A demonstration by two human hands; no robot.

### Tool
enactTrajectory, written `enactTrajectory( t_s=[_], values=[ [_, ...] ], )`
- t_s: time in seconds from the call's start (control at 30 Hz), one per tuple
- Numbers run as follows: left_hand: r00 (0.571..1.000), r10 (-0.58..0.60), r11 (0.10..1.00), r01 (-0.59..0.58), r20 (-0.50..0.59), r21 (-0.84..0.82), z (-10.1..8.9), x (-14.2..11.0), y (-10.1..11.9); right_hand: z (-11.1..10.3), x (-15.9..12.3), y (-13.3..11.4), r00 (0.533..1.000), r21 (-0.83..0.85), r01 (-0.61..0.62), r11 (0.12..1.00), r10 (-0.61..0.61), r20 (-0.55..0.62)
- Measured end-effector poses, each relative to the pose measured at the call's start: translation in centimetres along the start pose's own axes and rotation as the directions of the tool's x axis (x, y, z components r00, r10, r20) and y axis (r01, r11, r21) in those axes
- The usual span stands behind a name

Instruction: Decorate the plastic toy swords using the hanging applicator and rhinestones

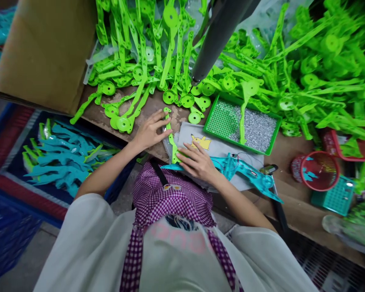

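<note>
Green part (171,140): dial centre, on the counter (304,205), beneath both hands.
Left hand (153,129): fingers spread, touching the part's 12 o'clock end; cannot tell whether gripping.
Right hand (198,161): fingers over its 6 o'clock end; grip likewise unclear.
Blue piece (263,184): 4 o'clock, partly hidden by right hand.
Green tray (219,121): between 2 and 3 o'clock, holding small silvery bits (260,129).
Dark tool (213,44): 1 o'clock, tip downward.

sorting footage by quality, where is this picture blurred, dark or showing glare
In the head view, green parts at upper right look blurred, while the left hand and right hand are clearer; the top-right corner falls dark; the teal assembly shows small bright glints.
</note>
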State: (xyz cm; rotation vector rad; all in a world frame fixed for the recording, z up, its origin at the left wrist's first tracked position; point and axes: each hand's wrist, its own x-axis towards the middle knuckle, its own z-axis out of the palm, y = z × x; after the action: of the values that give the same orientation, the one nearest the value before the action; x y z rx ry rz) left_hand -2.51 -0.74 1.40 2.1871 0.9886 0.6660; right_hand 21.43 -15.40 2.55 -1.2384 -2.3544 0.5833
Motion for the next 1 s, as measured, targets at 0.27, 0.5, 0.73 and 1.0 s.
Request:
enactTrajectory(
  t_s=[0.27, 0.5, 0.73, 1.0],
  values=[
    [1.000, -0.012, 0.997, 0.013, -0.016, 0.080, -0.3, 0.2, 0.2, 0.0, 0.2, -0.4, 0.997, -0.014, 0.043, 0.999, -0.044, -0.056],
    [0.967, -0.211, 0.975, 0.218, -0.143, 0.035, -0.6, 2.8, -0.4, 0.7, 0.2, -0.4, 0.990, -0.083, 0.073, 0.994, -0.082, -0.111],
    [0.930, -0.367, 0.930, 0.366, 0.023, 0.030, -1.3, 5.5, -1.2, 0.6, 0.4, -0.3, 0.990, -0.093, 0.087, 0.992, -0.096, -0.101],
    [0.702, -0.667, 0.474, 0.659, 0.251, -0.584, -2.3, 6.6, 0.3, 0.6, 0.3, -0.4, 0.991, -0.032, 0.088, 0.996, -0.090, -0.097]
  ],
)
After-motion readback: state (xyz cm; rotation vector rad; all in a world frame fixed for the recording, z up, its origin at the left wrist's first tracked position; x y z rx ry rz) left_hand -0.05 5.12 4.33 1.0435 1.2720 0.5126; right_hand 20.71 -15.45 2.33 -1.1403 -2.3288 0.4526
